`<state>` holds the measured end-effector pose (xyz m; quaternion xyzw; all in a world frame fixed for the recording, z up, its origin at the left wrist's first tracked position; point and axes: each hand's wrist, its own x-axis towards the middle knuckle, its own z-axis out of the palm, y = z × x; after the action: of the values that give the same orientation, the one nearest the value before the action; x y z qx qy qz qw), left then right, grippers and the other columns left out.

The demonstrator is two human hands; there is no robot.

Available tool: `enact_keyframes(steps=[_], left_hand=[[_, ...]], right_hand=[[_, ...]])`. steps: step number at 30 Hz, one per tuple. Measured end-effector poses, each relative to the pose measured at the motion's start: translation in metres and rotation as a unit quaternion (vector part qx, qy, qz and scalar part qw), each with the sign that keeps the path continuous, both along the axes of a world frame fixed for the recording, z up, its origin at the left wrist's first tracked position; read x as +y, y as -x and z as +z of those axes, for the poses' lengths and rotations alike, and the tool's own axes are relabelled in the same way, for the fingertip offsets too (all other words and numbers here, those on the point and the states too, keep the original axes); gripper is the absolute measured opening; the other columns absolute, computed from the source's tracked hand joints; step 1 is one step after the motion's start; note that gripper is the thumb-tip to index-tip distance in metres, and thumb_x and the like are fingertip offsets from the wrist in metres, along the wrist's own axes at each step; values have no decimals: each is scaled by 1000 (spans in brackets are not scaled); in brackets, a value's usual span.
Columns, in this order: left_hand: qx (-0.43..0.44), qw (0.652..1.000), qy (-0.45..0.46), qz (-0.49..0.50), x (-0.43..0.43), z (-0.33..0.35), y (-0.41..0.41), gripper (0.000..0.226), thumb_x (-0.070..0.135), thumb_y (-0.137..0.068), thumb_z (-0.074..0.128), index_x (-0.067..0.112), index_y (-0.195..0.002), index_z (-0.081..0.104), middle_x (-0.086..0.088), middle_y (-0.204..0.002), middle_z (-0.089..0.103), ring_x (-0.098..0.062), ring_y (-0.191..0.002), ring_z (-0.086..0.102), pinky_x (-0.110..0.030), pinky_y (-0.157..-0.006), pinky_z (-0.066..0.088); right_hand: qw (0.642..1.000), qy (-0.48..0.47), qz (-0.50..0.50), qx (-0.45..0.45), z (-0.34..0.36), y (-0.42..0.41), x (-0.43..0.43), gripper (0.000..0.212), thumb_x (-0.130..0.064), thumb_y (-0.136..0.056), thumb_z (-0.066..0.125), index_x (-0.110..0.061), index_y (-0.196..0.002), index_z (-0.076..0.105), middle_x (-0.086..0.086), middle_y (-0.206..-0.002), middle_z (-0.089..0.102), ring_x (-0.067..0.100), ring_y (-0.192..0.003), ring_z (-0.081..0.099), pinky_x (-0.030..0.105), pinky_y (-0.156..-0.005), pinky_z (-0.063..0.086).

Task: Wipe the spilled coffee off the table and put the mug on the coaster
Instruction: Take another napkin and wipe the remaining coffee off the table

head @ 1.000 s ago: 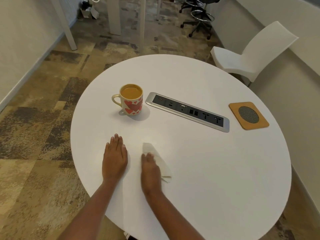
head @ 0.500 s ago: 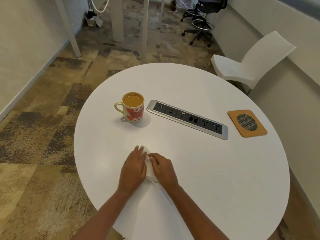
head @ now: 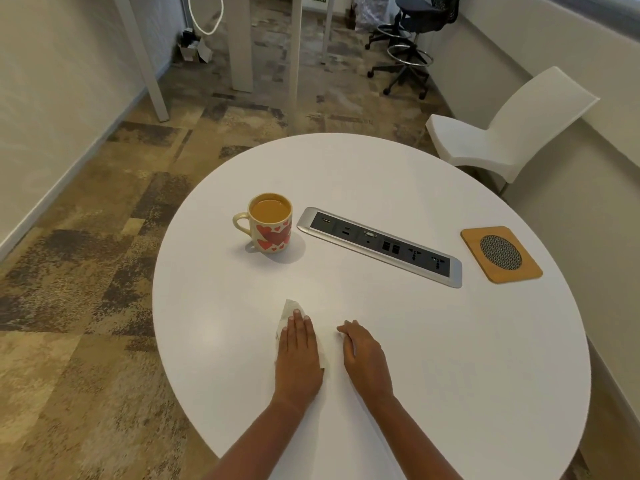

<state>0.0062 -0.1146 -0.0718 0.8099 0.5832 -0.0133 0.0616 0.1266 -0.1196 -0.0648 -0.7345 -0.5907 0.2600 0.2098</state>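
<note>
A cream mug (head: 270, 226) with red hearts stands full of coffee at the left of the round white table (head: 415, 358), handle to the left. Far to its right lies a square wooden coaster (head: 500, 254) with a round mesh centre. My left hand (head: 298, 355) lies flat with straight fingers on a white tissue (head: 290, 312) near the front of the table. Beside it, my right hand (head: 363, 355) rests on the table a little to the right, fingers loosely bent, clear of the tissue. No coffee stain shows on the tabletop.
A silver power and socket strip (head: 379, 245) is set into the table between mug and coaster. A white chair (head: 502, 133) stands behind the table at the right, an office chair (head: 412, 39) further back. Patterned carpet surrounds the table.
The tissue passed from under my right hand to under my left. Both hands met over it, then my right hand drew away to the right. The camera view tilted up.
</note>
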Motion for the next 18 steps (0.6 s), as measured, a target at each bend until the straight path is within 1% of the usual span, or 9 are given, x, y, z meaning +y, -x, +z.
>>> enact_keyframes(steps=[2,3,5,7,10,12,14,16,18], left_hand=[[4,999,-53,-10,6,-9,2,44,30,-65,64,2,-98,71,-13,-104,72,-24,-96,69,-28,-94,47],[7,998,-63,-10,9,-12,2,43,30,-67,63,3,-99,71,-12,-105,72,-24,-97,69,-28,-93,48],[19,998,-57,3,18,-15,2,55,32,-54,80,3,-100,71,-13,-105,72,-24,-97,69,-31,-81,55],[33,997,-57,29,33,-12,5,64,32,-45,86,2,-100,70,-15,-105,72,-26,-97,69,-34,-77,57],[42,996,-60,58,58,-11,13,62,29,-53,83,4,-107,67,-19,-111,69,-33,-100,66,-42,-80,55],[52,994,-50,82,71,-9,15,59,31,-65,77,8,-117,61,-22,-120,63,-38,-107,62,-44,-87,52],[32,992,-44,116,82,-8,12,58,30,-81,63,4,-130,48,-28,-133,49,-43,-120,50,-47,-99,43],[2,993,1,115,94,-14,5,58,26,-94,40,-3,-141,20,-32,-147,21,-46,-135,25,-48,-113,23],[-9,993,39,108,103,-17,-3,57,25,-98,23,-2,-143,0,-29,-152,2,-43,-140,7,-46,-117,6]], right_hand=[[1000,9,0,-19,-2,-5,2,35,-13,-99,35,-10,-128,53,3,-143,48,13,-138,36,23,-113,25],[1000,15,2,-27,-3,-7,4,36,-14,-99,33,-10,-131,50,3,-146,44,13,-140,33,22,-114,22],[999,26,9,-46,-4,-13,7,38,-15,-100,30,-11,-135,45,3,-150,36,14,-143,26,21,-116,14],[996,38,22,-79,-4,-20,11,40,-16,-101,27,-12,-139,40,4,-154,29,15,-145,19,22,-117,7],[991,51,21,-124,-5,-32,17,42,-18,-101,24,-13,-142,34,6,-157,20,16,-146,12,24,-118,2],[990,52,-3,-132,-6,-40,17,42,-18,-101,25,-13,-142,33,7,-157,19,18,-147,11,26,-118,1],[986,58,-30,-154,-8,-51,15,43,-20,-101,24,-13,-143,30,8,-157,17,19,-147,10,27,-119,1],[980,74,-67,-175,-10,-64,12,45,-23,-101,24,-11,-145,24,10,-158,12,21,-147,8,30,-119,2],[974,89,-110,-176,-10,-77,10,49,-25,-101,26,-9,-146,20,12,-158,9,24,-147,6,35,-119,4]])
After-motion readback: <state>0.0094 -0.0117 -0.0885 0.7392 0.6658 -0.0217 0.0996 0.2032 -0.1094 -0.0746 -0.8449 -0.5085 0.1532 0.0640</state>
